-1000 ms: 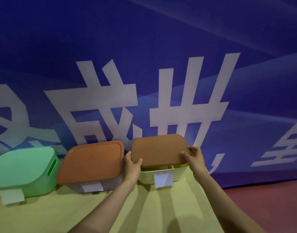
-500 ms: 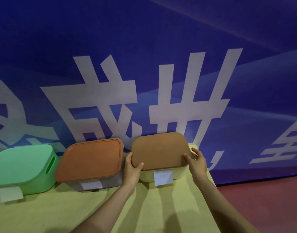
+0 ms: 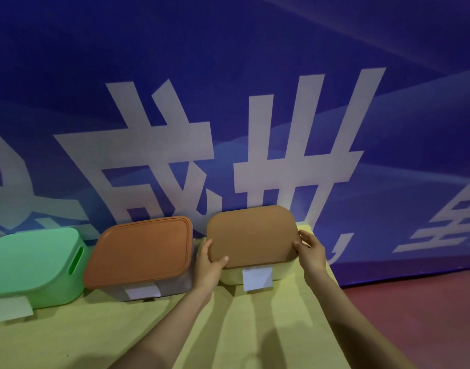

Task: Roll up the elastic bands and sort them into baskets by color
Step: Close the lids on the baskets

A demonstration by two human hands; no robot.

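Three baskets stand in a row at the back of a yellow table (image 3: 108, 328). The right one is a pale yellow basket (image 3: 281, 270) with a brown lid (image 3: 251, 237) lying flat on it and a white label on its front. My left hand (image 3: 208, 262) grips the lid's left edge, thumb on top. My right hand (image 3: 309, 249) holds the lid's right edge. In the middle stands a grey basket (image 3: 175, 284) under an orange lid (image 3: 140, 251). A green basket (image 3: 34, 262) is at the left, covered. No elastic bands are visible.
A blue banner (image 3: 228, 75) with large white characters stands right behind the baskets. The table's right edge runs just beyond my right arm, with red floor (image 3: 428, 315) past it. White labels (image 3: 11, 308) hang on the basket fronts.
The brown lid was tilted up with the basket's inside showing; it has come down flat onto the pale yellow basket, both hands staying on its edges.
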